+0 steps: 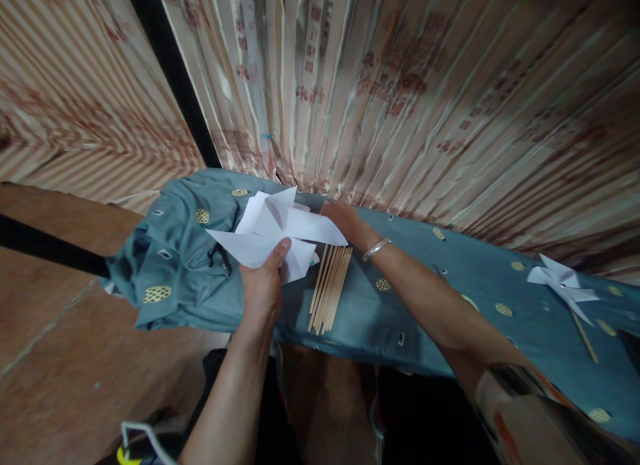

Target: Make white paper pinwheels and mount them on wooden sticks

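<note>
My left hand (265, 278) grips a white paper pinwheel (285, 225), with the thumb pressed on it near the centre. Behind this pinwheel more white paper (251, 215) shows on the cloth. My right hand (343, 218) reaches to the far side of the bench, just beyond one blade; its fingers are hidden behind the paper, so what they touch does not show. Just below the pinwheel, several thin wooden sticks (330, 288) lie side by side. A finished-looking pinwheel (563, 283) on a wooden stick (584, 336) rests at the far right.
A blue-grey cloth with pineapple prints (400, 298) covers the long narrow bench, bunched at its left end. Behind it hangs a pleated patterned curtain (380, 98). A black pole (173, 71) rises at the left. The brown floor (60, 285) shows at the lower left.
</note>
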The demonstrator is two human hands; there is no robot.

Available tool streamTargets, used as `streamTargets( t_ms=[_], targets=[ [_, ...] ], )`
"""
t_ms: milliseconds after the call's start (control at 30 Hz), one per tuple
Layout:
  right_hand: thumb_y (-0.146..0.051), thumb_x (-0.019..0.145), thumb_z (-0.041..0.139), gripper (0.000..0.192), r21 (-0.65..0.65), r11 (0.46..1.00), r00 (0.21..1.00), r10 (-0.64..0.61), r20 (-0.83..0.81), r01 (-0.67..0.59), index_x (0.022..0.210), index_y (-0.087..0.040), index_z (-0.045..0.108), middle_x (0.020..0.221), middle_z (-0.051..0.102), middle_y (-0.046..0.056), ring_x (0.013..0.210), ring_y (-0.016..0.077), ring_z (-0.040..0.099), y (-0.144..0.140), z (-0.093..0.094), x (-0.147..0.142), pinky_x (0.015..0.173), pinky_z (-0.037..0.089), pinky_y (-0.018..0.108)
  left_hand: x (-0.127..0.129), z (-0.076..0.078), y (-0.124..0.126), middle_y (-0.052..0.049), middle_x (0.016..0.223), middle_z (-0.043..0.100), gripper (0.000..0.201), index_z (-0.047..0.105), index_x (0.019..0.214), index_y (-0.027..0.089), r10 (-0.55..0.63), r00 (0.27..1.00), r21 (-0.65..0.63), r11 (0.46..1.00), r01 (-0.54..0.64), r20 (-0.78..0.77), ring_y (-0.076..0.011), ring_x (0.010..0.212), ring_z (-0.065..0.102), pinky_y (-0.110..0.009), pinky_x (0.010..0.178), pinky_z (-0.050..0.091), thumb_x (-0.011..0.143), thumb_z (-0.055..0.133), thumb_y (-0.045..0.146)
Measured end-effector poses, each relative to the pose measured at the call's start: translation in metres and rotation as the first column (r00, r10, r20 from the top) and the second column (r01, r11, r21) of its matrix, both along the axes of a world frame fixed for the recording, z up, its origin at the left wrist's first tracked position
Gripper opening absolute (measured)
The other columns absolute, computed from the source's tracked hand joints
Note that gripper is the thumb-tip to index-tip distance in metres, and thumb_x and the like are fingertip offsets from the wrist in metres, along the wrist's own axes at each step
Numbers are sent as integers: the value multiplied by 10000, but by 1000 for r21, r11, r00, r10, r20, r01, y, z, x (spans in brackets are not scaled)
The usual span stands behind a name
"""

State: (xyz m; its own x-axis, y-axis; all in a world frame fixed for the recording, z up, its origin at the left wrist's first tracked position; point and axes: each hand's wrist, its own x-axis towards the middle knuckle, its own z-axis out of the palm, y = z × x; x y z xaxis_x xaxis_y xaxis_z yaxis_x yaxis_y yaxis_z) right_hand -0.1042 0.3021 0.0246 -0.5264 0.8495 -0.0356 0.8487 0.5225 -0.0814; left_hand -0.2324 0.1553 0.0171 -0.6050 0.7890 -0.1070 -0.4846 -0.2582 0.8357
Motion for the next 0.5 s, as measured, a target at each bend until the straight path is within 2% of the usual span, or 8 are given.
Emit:
streamTargets(
  t_ms=[200,500],
  targets=[
    [-242,910,522,277,-8,1000,1000,-18,15,18,1000,-122,755,986,756,162,973,324,689,-2,4,4,810,510,381,2,-8,0,-82,1082,735,489,680,1012,160,-21,1000,-91,996,19,-21,-226,1010,683,-353,938,525,560,841,256],
    [-236,923,518,270,11,999,998,-53,-14,53,1016,-138,751,972,759,163,998,320,690,4,-10,1,859,502,393,6,-8,-2,-87,1090,734,462,676,984,156,-64,998,-110,992,62,-20,-249,1063,670,-348,923,538,568,839,272]
  ],
)
